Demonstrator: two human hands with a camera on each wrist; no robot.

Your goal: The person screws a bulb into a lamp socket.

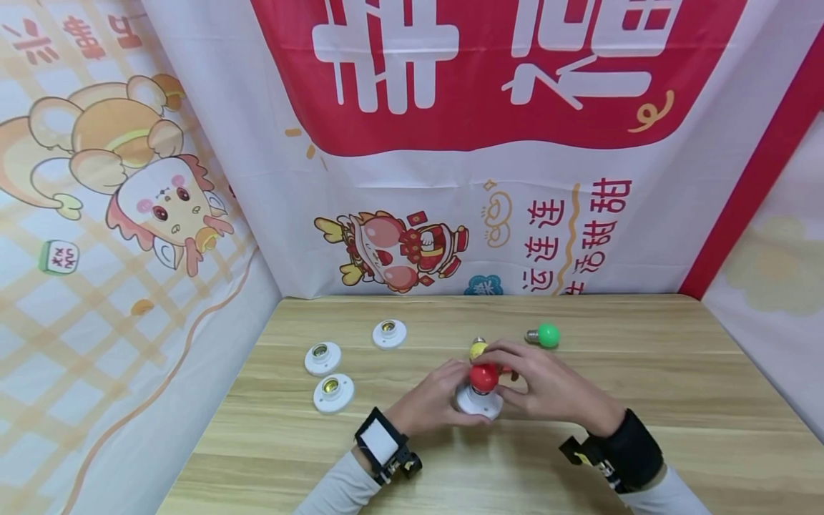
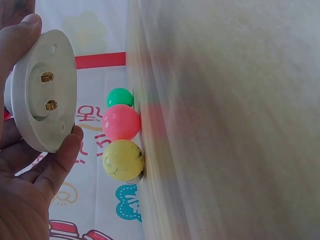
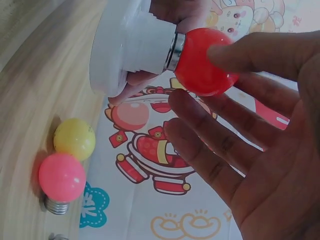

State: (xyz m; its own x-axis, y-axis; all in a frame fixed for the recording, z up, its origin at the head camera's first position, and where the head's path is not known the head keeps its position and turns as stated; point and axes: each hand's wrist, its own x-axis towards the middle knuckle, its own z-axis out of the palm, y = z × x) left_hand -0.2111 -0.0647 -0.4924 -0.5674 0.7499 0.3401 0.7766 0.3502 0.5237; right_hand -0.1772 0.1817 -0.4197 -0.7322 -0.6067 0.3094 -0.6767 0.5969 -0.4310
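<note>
My left hand (image 1: 438, 402) grips a round white lamp socket (image 2: 65, 92) by the edge of its base. The left wrist view shows its underside with two brass terminals, raised off the wooden table. With thumb and fingers my right hand (image 1: 550, 383) pinches a red bulb (image 3: 200, 62). The bulb's metal base sits in the socket's mouth, with a band of metal still showing. Behind the hands lie a yellow bulb (image 2: 123, 160) and a pink bulb (image 3: 62, 177), close together; the right hand mostly covers the pink one in the head view.
A green bulb (image 1: 548, 335) lies farther back on the right. Three more white sockets stand on the left: a back socket (image 1: 389, 343), a middle socket (image 1: 313, 365) and a front socket (image 1: 344, 400). A printed cloth (image 1: 399, 172) hangs along the table's (image 1: 644, 372) back edge.
</note>
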